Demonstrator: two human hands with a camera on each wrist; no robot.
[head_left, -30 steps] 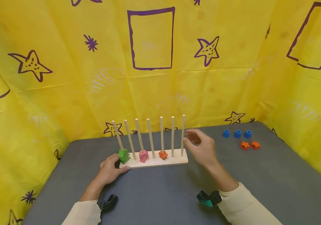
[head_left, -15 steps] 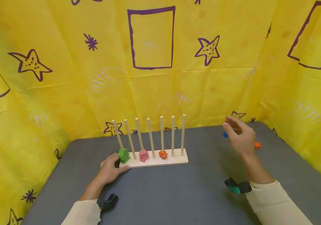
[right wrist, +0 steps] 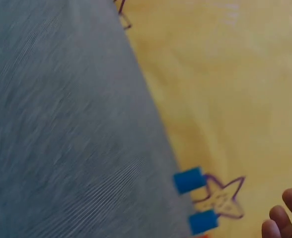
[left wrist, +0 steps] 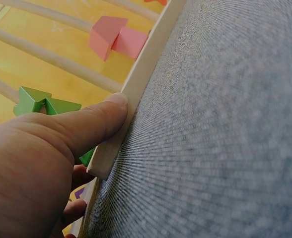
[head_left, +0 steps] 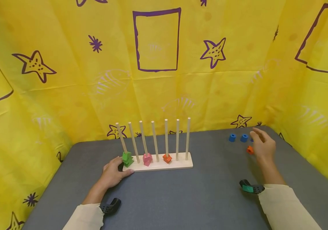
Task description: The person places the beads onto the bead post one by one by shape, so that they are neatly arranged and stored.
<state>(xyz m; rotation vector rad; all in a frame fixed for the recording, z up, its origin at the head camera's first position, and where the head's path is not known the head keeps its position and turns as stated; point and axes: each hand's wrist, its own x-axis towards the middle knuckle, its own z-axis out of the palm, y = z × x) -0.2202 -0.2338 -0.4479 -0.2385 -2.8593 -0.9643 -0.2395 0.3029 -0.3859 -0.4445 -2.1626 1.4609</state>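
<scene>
My left hand (head_left: 113, 173) holds the left end of a pale wooden peg stand (head_left: 181, 164), thumb (left wrist: 104, 121) along its front edge and the other fingers behind. Upright rods rise from the stand. Green pieces (head_left: 128, 159) are on its leftmost rod, pink pieces (head_left: 147, 159) on the third, and an orange piece (head_left: 167, 158) on the fifth. At the right my right hand (head_left: 263, 147) hovers with loosely bent fingers, nothing visible in them. Just left of it lies an orange star bead (head_left: 250, 150); the spot under the hand is hidden.
Blue cylinder beads (head_left: 244, 138) stand in a row near the table's back edge, one partly covered by the right hand. Yellow patterned cloth (head_left: 155, 92) hangs behind and beside the grey table (head_left: 181, 198).
My right hand has moved right, from beside the last rod, past the blue beads, to over the orange star beads. The left hand stays on the stand.
</scene>
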